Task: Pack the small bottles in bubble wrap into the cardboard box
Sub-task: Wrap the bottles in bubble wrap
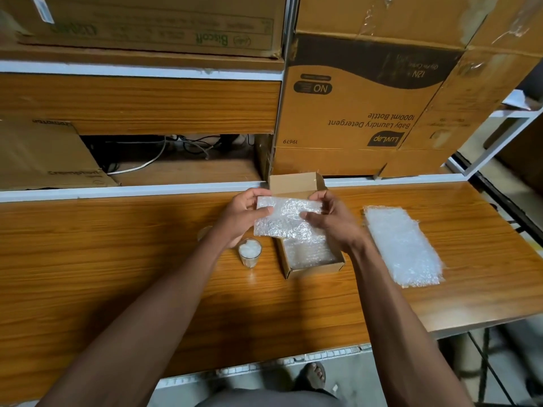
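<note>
The big brown-and-black cardboard carton behind the wooden table carries, upside down, "LuvLap", "Baby Laundry Detergent", "1000ml Bottle", "12N", "NO" and the number "19679", while the flat brown cardboard carton on the upper shelf shows green inverted "Biscoff" lettering.

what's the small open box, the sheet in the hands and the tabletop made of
Small open box: plain brown cardboard, matte, with folded flaps.
Sheet, held by the left hand and right hand: clear plastic bubble wrap, glossy, its bubbles catching light.
Tabletop: orange-brown wood grain with a slight sheen; probably laminate rather than solid wood.
</note>
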Demonstrator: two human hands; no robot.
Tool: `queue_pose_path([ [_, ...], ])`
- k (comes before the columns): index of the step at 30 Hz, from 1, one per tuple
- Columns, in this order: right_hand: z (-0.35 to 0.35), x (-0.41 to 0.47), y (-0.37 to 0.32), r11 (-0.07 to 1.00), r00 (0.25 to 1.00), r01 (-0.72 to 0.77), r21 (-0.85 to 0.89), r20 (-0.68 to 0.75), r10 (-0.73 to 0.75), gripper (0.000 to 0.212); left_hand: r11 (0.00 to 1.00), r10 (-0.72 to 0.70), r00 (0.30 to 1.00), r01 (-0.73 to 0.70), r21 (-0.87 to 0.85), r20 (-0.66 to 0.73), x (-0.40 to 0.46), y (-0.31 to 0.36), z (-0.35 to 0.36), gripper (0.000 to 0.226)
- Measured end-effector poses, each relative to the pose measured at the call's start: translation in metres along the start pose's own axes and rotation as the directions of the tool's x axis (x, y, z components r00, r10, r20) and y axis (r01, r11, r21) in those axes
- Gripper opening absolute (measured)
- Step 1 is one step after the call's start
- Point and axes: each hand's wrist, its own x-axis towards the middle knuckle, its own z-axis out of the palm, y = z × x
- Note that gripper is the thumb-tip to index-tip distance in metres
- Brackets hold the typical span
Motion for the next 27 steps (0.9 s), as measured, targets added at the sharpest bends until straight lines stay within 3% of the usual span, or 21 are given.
queue_pose_path([
  [3, 0.015, -0.002, 0.000, 0.999, 0.998, 0.014, 0.037, -0.055, -0.012, 0.041, 1.000, -0.014, 1.000, 0.014, 0.004, 0.012, -0.008, -0.002, -0.009, 0.049],
  [6, 0.024, -0.005, 0.005, 0.999, 0.998, 0.044, -0.009, -0.036, -0.044, 0.015, 0.998, -0.055, 0.998, 0.054, 0.039, 0.022, -0.015, -0.003, -0.018, 0.043],
  [9, 0.032, -0.008, 0.008, 0.999, 0.999, 0.037, -0.017, 0.014, -0.037, 0.029, 0.996, -0.072, 0.997, 0.073, 0.060, -0.008, -0.019, -0.007, -0.026, 0.033],
  [12, 0.040, -0.010, 0.010, 0.999, 0.998, 0.043, -0.001, 0.052, -0.043, 0.009, 0.992, -0.006, 0.999, 0.011, 0.129, -0.043, -0.026, -0.007, -0.028, 0.023],
  [15, 0.041, -0.011, 0.014, 0.999, 0.998, 0.053, 0.002, 0.042, -0.053, 0.016, 0.988, 0.020, 0.999, -0.014, 0.154, -0.041, -0.029, -0.006, -0.029, 0.023],
  [19, 0.040, -0.012, 0.012, 0.994, 0.999, 0.020, 0.110, 0.047, -0.025, 0.021, 0.992, -0.009, 0.999, 0.014, 0.127, -0.046, -0.030, -0.009, -0.033, 0.036],
  [24, 0.031, -0.009, 0.001, 0.931, 0.995, -0.078, 0.358, 0.090, 0.049, 0.027, 0.994, 0.023, 0.996, -0.014, 0.104, -0.081, -0.032, -0.002, -0.024, 0.031],
  [27, 0.026, -0.007, -0.010, 0.988, 0.986, -0.087, 0.125, 0.155, 0.067, 0.030, 0.984, 0.084, 0.989, -0.063, 0.166, -0.122, -0.031, 0.001, -0.015, 0.030],
])
